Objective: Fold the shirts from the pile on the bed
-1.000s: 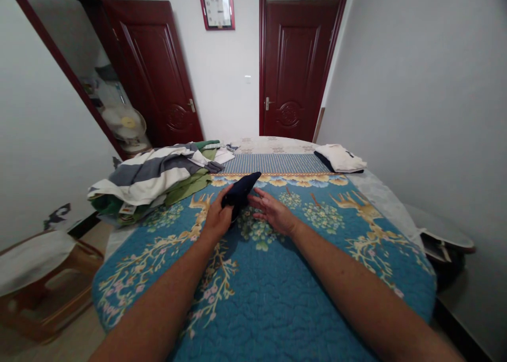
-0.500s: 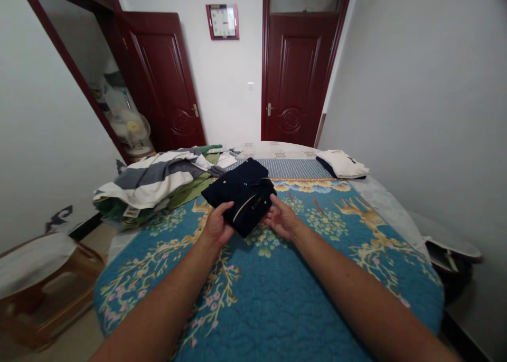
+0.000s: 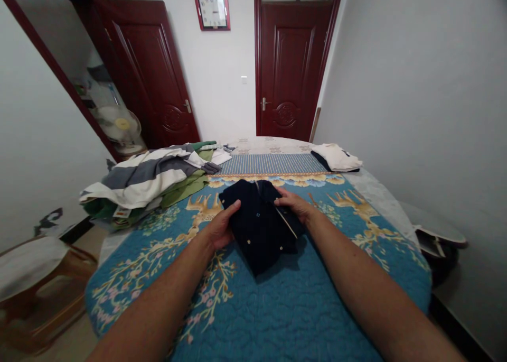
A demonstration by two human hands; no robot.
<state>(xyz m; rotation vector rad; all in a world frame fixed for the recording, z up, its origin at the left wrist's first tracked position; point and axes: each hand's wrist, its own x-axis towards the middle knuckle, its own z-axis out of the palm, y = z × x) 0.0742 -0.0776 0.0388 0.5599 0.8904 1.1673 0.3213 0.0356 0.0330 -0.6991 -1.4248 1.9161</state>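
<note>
A folded dark navy shirt with small light buttons and a pale trim line is held over the middle of the teal quilted cover. My left hand grips its left edge, thumb on top and the other fingers underneath. At the upper right edge, my right hand closes on the cloth, its fingertips partly hidden by the fabric. One corner of the shirt points down toward me.
A heap of loose clothes, with a grey-and-white striped garment on top, lies at the left back. Folded garments, a cream one uppermost, sit at the right back. Stools flank the table at left and right. Dark red doors stand behind.
The navy shirt has come nearer to me and turned, so its trim line now lies at the right. Both hands have shifted their grip along its edges. The view has tilted slightly down.
</note>
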